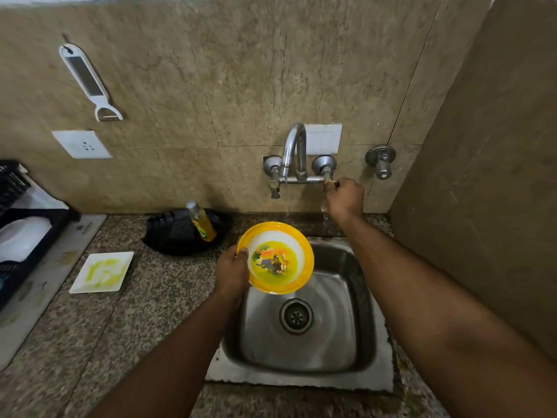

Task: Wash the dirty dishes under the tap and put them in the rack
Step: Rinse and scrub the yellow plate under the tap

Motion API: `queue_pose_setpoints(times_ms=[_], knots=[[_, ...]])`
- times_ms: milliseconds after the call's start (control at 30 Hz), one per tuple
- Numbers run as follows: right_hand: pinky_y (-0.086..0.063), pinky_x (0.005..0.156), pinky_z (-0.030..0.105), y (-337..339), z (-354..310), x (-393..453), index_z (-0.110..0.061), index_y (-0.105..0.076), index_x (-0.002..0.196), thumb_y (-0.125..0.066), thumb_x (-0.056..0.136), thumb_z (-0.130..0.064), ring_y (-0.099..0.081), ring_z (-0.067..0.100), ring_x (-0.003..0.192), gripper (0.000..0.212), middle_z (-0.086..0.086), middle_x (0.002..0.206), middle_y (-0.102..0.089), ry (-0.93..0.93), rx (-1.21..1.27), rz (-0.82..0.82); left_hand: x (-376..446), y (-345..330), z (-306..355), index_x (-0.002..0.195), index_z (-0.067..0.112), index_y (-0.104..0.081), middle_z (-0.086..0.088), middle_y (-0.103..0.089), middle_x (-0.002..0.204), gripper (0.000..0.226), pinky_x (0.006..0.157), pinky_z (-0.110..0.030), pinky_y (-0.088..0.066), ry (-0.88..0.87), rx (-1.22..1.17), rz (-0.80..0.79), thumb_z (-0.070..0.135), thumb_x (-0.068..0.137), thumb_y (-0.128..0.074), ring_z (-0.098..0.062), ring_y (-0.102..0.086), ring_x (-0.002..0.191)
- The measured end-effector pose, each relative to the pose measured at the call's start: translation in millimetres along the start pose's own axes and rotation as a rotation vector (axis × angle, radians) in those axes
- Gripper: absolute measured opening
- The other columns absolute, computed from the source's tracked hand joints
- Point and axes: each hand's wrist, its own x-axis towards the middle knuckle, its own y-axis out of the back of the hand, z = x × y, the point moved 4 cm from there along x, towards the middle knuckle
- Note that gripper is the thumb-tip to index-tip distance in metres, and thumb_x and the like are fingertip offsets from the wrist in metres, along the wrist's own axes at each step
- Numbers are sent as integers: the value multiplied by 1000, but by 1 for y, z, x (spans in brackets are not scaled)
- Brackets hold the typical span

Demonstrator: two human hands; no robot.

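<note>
We see a bowl with a yellow-orange rim, white wall and a yellow centre printed with cartoon animals; the square plate is white, smeared yellow-green; the bottle holds yellow-orange liquid and leans on something black; the sink and tap are bare silver metal; the surface is speckled brown-grey granite; the wall is mottled tan stone; the peeler is white with a grey panel; the rack is black.

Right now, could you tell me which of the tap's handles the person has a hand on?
The right handle of the mixer tap, gripped by the right hand. The left handle and the separate wall valve go untouched.
</note>
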Motion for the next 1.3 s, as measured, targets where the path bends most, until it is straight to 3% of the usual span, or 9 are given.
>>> queue_pose_setpoints(times_ms=[200,267,333,500,633,833,1067,1200,1300], knots=[[-45,69,30,-3,2,-8,-7,-73,97,-55,97,-51,-69,34,89,47,15,95,-74,-114,96,-38,1,2,-1,96,24,-69,-10,-75,102,23,92,-55,-57,15,5,-3,20,107,-50,-34,-70,97],[-60,72,43,-26,24,-9,-12,-70,84,-49,81,-73,-72,35,81,65,12,85,-75,-220,185,-92,1,2,1,98,23,-70,-10,-75,101,21,91,-55,-57,5,10,-4,21,107,-50,-34,-70,96],[-62,73,50,-56,49,-16,-13,-66,74,-46,70,-80,-74,36,79,71,13,81,-75,-313,209,-154,1,3,1,102,22,-71,-10,-75,101,20,91,-56,-57,-4,13,-10,25,105,-52,-33,-71,96],[-46,73,28,-40,14,-61,-5,-76,90,-61,92,-55,-70,35,92,52,16,93,-76,-294,162,-122,14,4,-2,94,24,-72,-8,-76,96,34,87,-59,-57,-47,54,-18,50,87,-50,-32,-72,92],[-51,80,33,-19,3,-49,-9,-68,112,-67,89,-56,-69,35,101,53,15,104,-75,-280,186,43,25,4,-5,94,38,-72,-3,-76,95,38,87,-59,-58,-77,66,-25,64,81,-48,-31,-72,92],[-49,80,34,-3,-5,-20,-5,-75,107,-62,98,-37,-68,36,101,35,16,104,-75,-141,136,88,23,1,10,91,29,-72,-4,-76,94,41,87,-57,-58,-100,85,-32,61,82,-48,-31,-71,91],[-50,83,34,-5,-4,-17,-5,-75,109,-60,99,-34,-68,36,102,34,17,106,-75,-142,114,104,24,2,10,91,27,-71,-6,-76,95,36,87,-57,-58,-99,84,-30,55,85,-50,-32,-71,92],[-54,85,38,-19,-1,-18,-9,-75,106,-61,95,-43,-69,36,101,39,16,105,-75,-263,141,-5,21,4,12,90,27,-70,-9,-76,96,29,88,-57,-58,-105,72,-13,48,88,-51,-32,-71,92],[-62,68,42,-49,9,-39,-12,-73,86,-72,76,-55,-75,31,83,44,7,87,-76,-426,209,-277,24,9,12,92,22,-71,-8,-75,94,38,86,-55,-57,-149,119,31,51,89,-48,-31,-70,90]])
